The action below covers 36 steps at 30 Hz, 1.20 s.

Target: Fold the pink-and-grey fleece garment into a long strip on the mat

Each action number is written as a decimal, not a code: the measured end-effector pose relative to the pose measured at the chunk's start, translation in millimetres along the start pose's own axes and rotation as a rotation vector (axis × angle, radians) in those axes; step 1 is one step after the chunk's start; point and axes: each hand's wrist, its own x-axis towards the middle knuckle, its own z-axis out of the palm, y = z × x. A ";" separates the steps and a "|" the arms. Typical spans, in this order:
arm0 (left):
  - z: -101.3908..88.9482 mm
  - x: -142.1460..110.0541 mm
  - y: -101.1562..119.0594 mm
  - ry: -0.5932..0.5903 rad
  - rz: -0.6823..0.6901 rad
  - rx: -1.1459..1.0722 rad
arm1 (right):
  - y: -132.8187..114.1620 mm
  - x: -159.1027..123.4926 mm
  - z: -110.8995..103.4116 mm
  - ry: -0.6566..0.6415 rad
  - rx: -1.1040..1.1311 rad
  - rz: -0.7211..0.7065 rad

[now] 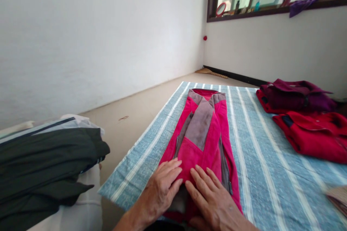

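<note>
A pink and grey pair of trousers or similar garment point(196, 155) lies lengthwise, folded narrow, on a blue striped cloth point(252, 144). Grey panels and zips run along its sides. My left hand point(164, 184) rests on the near left part of the garment, fingers stretched out and lying on the fabric. Beside it, my right hand point(210, 196) lies flat on the near right part with its fingers spread. Neither hand grips the fabric. The garment's nearest end is partly hidden under my hands.
Folded purple clothing point(300, 95) and a folded red garment point(317, 133) lie at the right. Dark clothes point(48, 166) are heaped on a white surface at the left. A white wall point(108, 35) borders the floor point(130, 102); small items stand on the window ledge point(244, 16).
</note>
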 end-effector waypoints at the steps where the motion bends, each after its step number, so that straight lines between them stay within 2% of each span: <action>1: -1.6 -1.5 1.2 -0.010 0.003 0.005 | -4.0 0.3 1.9 0.035 -0.037 -0.023; 6: -5.5 -11.4 6.9 -0.061 0.016 0.029 | -22.8 3.8 17.2 0.291 -0.194 -0.035; 9: -6.8 -17.4 8.9 -0.075 0.025 0.045 | -26.4 5.3 24.4 0.351 -0.200 -0.001; 15: -9.8 -28.5 8.5 -0.112 0.022 0.036 | -21.7 3.2 19.8 0.293 -0.180 -0.023; 21: -18.6 -29.4 12.6 -0.215 -0.029 -0.068 | -18.2 0.6 -6.5 0.020 -0.131 -0.077; 25: -21.0 -31.8 14.6 -0.297 -0.053 -0.121 | -19.8 1.0 -14.9 -0.065 -0.092 -0.066; 30: -17.8 -35.0 17.7 -0.357 -0.049 -0.101 | -20.1 1.1 -17.2 -0.099 -0.079 -0.086; 36: -15.6 -36.3 18.0 -0.407 -0.026 -0.057 | -22.9 -0.4 -5.5 -0.002 -0.173 -0.076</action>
